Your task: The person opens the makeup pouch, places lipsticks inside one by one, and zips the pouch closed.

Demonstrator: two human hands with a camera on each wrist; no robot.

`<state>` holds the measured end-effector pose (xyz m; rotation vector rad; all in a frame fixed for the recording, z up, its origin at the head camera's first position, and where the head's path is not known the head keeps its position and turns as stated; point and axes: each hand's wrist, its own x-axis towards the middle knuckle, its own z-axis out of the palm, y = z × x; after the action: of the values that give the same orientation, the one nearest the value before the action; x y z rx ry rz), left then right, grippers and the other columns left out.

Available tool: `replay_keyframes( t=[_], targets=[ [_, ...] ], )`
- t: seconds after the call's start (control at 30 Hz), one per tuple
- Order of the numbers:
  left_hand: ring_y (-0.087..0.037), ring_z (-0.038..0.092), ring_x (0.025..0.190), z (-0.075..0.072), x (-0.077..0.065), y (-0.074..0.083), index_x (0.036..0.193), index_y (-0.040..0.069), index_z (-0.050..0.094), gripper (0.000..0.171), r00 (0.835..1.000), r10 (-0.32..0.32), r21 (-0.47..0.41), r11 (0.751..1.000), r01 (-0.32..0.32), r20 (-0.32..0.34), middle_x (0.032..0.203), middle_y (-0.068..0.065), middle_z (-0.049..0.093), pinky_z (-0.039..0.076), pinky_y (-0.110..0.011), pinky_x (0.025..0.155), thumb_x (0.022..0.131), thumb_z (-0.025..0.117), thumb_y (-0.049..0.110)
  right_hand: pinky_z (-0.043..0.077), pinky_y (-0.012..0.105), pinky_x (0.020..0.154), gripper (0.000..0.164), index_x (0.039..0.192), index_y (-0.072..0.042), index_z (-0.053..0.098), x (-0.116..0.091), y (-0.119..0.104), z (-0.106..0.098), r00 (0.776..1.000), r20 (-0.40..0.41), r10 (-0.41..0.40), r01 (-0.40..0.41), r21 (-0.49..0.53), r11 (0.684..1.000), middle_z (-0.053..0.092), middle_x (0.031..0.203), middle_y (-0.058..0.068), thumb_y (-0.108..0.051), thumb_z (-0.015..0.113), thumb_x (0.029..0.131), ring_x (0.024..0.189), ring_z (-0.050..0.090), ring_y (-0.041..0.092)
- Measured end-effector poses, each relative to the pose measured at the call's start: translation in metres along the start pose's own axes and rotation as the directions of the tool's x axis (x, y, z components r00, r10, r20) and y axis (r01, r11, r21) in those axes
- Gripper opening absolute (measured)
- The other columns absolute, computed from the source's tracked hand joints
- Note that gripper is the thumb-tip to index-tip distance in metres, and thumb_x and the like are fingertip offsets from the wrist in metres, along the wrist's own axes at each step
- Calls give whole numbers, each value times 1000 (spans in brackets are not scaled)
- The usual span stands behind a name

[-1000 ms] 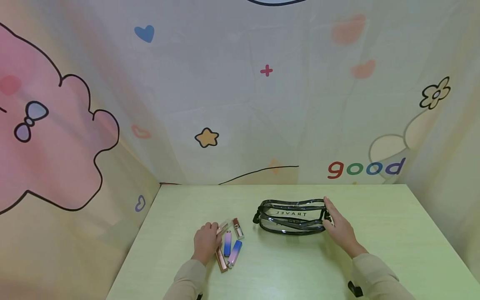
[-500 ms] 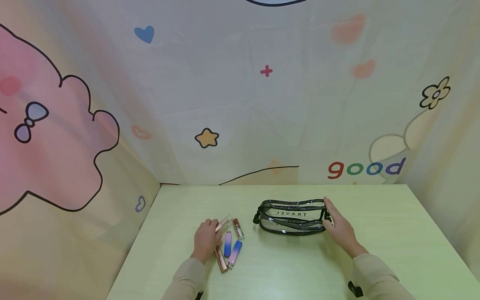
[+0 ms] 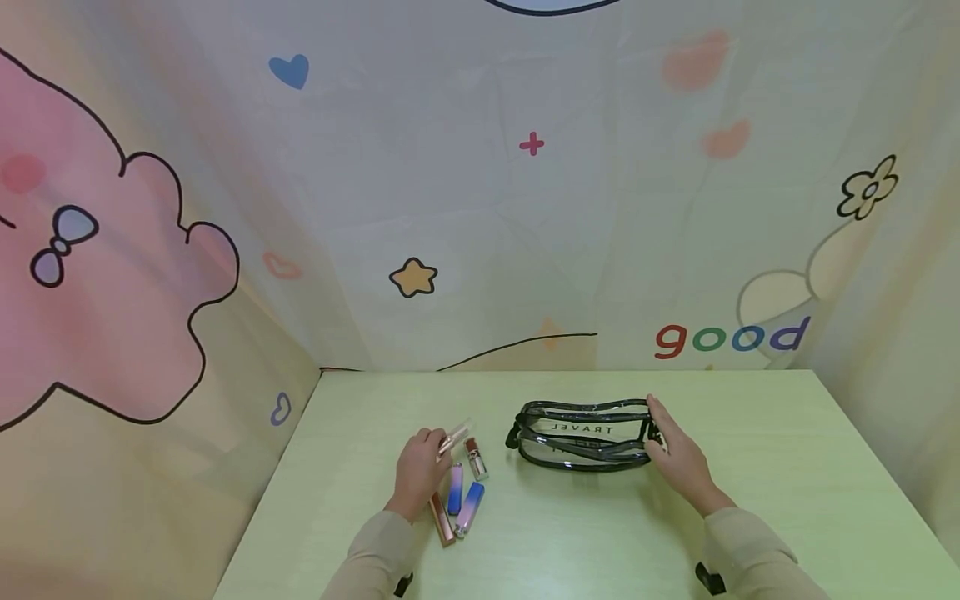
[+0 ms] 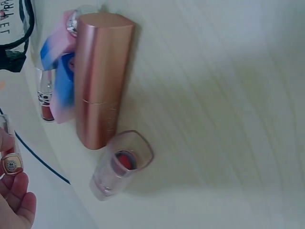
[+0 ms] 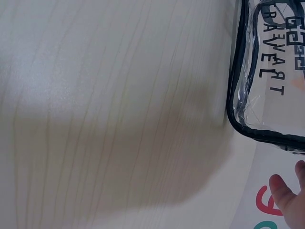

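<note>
My left hand (image 3: 420, 471) pinches a slim clear-capped lipstick (image 3: 456, 435), tilted up toward the back right. In the left wrist view its gold end (image 4: 12, 163) faces the camera. Below and right of this hand lie a rose-gold lipstick tube (image 3: 442, 521), two pink-and-blue tubes (image 3: 456, 490) and a small clear tube with a brown cap (image 3: 476, 458). Another clear tube (image 4: 121, 164) with red inside shows beside the rose-gold one in the left wrist view. My right hand (image 3: 684, 462) rests its extended fingers and thumb along the right end of a clear, black-trimmed travel pouch (image 3: 585, 457).
The pale wood-grain table (image 3: 570, 533) ends at a back edge against a printed curtain (image 3: 480, 208). Black straps show at both sleeves. The pouch stands between the tubes and the right hand.
My left hand has risen slightly, moving up and to the right with the clear-capped lipstick. The right hand and pouch stay in place.
</note>
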<state>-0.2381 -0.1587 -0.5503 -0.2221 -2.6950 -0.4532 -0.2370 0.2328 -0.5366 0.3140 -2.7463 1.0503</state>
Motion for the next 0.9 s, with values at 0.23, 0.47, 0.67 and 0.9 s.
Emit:
replay_keyframes(
  t=[0.23,0.47,0.67,0.9],
  targets=[
    [-12,48,67,-2,6,8,91,12,60,19,999,38,-43,998,-39,-35,79,0,56,43,-26,59,72,65,13,29,56,95,64,142,-9,15,1,-1,-1,1000,7,2,-2,3,1000,17,146,15,-9,43,85,129,24,40],
    [-10,47,66,-9,12,21,89,11,61,19,993,83,-89,992,-90,-82,77,2,56,42,-24,57,72,69,13,28,57,95,64,143,-11,13,1,-1,-1,1000,13,5,-5,-1,1000,17,147,15,-10,43,85,129,23,40],
    [-6,45,65,-14,20,30,89,14,60,17,984,136,-100,984,-147,-111,78,4,56,42,-21,57,74,68,15,29,58,94,64,143,-15,11,2,-1,-1,1000,19,10,-10,0,1000,16,147,14,-13,41,87,129,23,40],
    [-7,49,68,-16,28,39,90,14,61,18,970,199,-102,971,-214,-139,81,5,58,44,-22,59,73,67,13,27,58,96,63,143,-13,12,2,-2,-2,999,29,24,-24,-1,1000,17,147,15,-14,40,86,130,23,39]
  ],
)
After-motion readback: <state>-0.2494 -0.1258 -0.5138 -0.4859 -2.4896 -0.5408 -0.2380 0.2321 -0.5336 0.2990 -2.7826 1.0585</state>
